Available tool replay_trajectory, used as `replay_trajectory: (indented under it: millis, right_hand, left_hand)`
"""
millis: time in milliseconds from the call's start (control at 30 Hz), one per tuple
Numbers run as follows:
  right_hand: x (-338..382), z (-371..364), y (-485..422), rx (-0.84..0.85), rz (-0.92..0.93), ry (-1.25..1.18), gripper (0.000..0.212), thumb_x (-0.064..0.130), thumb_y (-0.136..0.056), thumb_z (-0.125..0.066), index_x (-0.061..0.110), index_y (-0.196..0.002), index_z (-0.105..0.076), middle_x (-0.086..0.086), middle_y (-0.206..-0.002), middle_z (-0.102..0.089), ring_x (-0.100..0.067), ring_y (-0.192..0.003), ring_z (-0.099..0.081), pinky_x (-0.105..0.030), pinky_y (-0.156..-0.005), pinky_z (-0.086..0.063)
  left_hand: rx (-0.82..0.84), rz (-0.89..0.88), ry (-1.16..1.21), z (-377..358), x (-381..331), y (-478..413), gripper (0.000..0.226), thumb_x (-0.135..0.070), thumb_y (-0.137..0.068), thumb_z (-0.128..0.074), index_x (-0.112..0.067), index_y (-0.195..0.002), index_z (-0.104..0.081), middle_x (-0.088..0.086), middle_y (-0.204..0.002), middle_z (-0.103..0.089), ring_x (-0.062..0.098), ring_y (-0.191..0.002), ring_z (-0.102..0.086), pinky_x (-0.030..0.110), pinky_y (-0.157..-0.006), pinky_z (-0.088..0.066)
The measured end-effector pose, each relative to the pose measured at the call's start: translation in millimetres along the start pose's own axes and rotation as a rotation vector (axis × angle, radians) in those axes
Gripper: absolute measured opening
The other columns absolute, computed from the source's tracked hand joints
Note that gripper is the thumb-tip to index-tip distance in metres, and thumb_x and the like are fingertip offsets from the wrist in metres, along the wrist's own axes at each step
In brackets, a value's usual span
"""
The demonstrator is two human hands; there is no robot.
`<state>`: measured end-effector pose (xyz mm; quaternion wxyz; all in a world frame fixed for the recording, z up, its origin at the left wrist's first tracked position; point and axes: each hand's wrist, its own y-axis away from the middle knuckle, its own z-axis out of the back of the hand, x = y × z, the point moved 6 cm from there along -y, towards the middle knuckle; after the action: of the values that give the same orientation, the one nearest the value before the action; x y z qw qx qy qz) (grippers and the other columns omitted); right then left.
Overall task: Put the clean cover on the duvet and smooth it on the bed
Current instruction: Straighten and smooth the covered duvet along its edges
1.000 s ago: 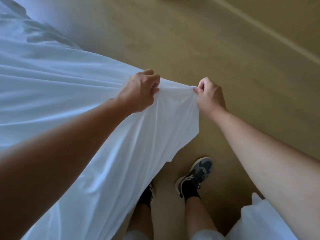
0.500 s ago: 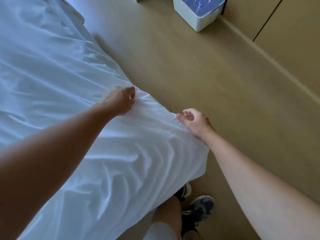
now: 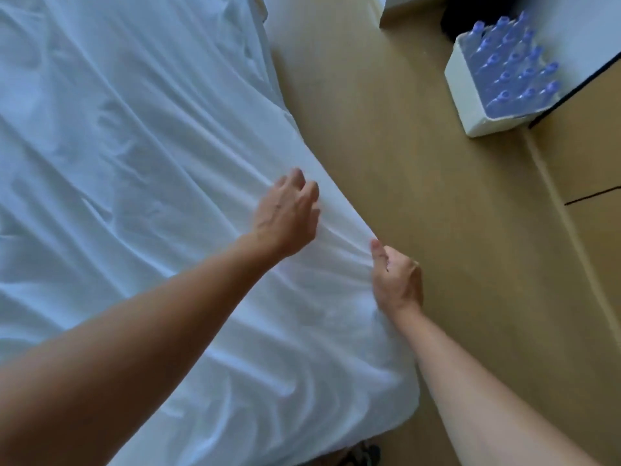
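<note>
Creases run across the white duvet cover (image 3: 134, 163), spread over the bed to its floor-side edge. The left hand (image 3: 285, 216) rests on it near that edge, fingers loosely bent, gripping nothing. The right hand (image 3: 396, 277) pinches the hem, thumb on top. Soft, light and limp, the cloth looks best taken at hem or corner and drawn taut. A pack of water bottles (image 3: 497, 72) stands well apart.
</note>
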<state>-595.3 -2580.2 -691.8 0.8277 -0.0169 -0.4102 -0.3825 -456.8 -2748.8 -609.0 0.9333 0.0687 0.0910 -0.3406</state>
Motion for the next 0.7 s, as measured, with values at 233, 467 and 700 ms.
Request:
replay_trajectory:
  millis: [233, 467, 700]
  right_hand:
    - [-35.1, -10.6, -22.3, 0.213, -0.203, -0.064, 0.053, 0.044, -0.104, -0.046, 0.017, -0.061, -0.031, 0.002, -0.058, -0.033, -0.023, -0.062, -0.033, -0.038, -0.055, -0.024]
    - [70.2, -108.5, -116.5, 0.550, -0.488, -0.532, 0.078, 0.077, -0.075, -0.064, 0.005, -0.104, -0.067, -0.006, -0.091, -0.068, -0.023, -0.080, -0.064, -0.039, -0.072, -0.054]
    - [100.4, -67.6, -182.1, 0.361, 0.004, -0.144, 0.054, 0.040, -0.106, -0.044, 0.019, -0.060, -0.026, 0.005, -0.057, -0.030, -0.016, -0.054, -0.029, -0.039, -0.056, -0.023]
  left_hand:
    - [0.147, 0.577, -0.024, -15.5, 74.7, -5.5, 0.088, -0.074, -0.082, -0.056, -0.038, -0.154, -0.021, 0.009, -0.166, -0.001, 0.039, -0.151, -0.003, 0.062, -0.119, -0.005]
    - [0.168, 0.592, 0.093, -40.9, 79.9, 0.9, 0.095, -0.089, -0.075, -0.024, -0.043, -0.158, -0.015, 0.002, -0.169, 0.001, 0.039, -0.153, -0.004, 0.063, -0.119, -0.007]
    - [0.182, 0.820, 0.202, -47.9, 97.9, 5.4, 0.120, -0.098, -0.063, -0.027, -0.034, -0.160, 0.005, 0.003, -0.167, 0.020, 0.037, -0.153, 0.013, 0.049, -0.125, 0.003]
